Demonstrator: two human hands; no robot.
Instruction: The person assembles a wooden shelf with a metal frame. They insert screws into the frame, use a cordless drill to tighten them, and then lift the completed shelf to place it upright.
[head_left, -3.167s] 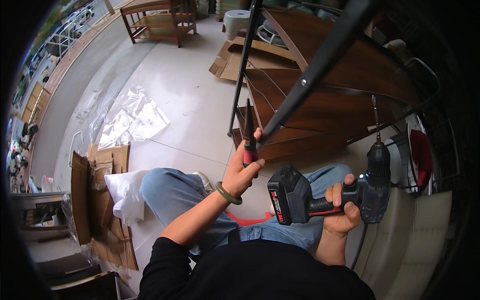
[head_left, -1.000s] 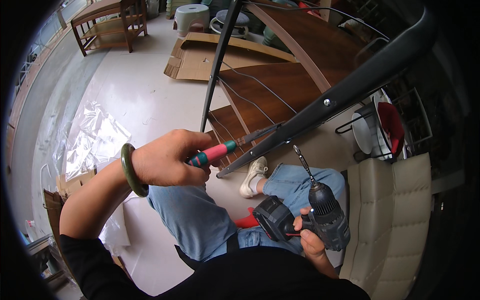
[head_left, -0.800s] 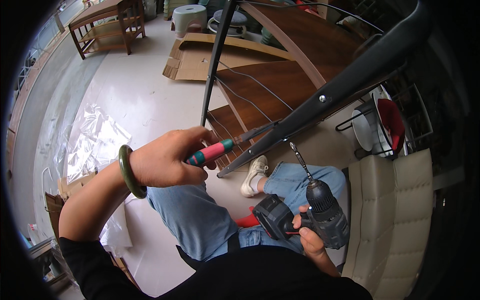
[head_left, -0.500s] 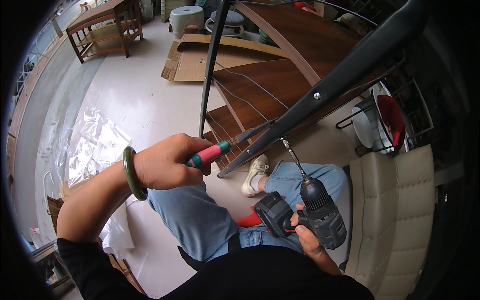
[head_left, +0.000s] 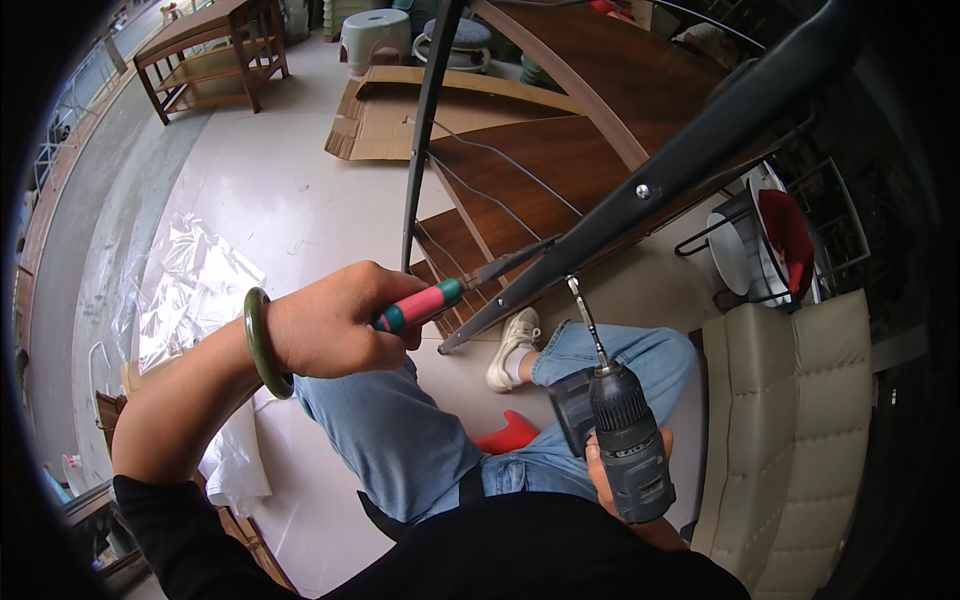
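My left hand [head_left: 345, 315], a green bangle at its wrist, is wrapped round a hand tool [head_left: 428, 303] with a pink-red and green handle. Its flat dark metal end reaches to the black metal leg [head_left: 590, 232] of a brown-shelved rack; how it meets the leg is hard to make out. A cordless drill [head_left: 630, 440] sits in my right hand [head_left: 601, 475], fingers partly hidden behind its body. The drill's long bit [head_left: 588, 320] points up, its tip close to the leg's lower edge; contact cannot be told. Round screw heads [head_left: 642, 191] show on the leg.
Dark brown shelf boards [head_left: 530, 165] with thin wires stand ahead. Flattened cardboard [head_left: 440, 120], a pale stool [head_left: 375, 42] and a wooden side table [head_left: 210, 65] lie beyond. Clear plastic [head_left: 195, 290] is at left, a red object [head_left: 508, 432] between my legs, a beige padded seat [head_left: 790, 440] at right.
The drill has turned in my right hand, its battery now behind it and mostly hidden. The bit's tip stays near the leg. My left hand and its tool have barely moved.
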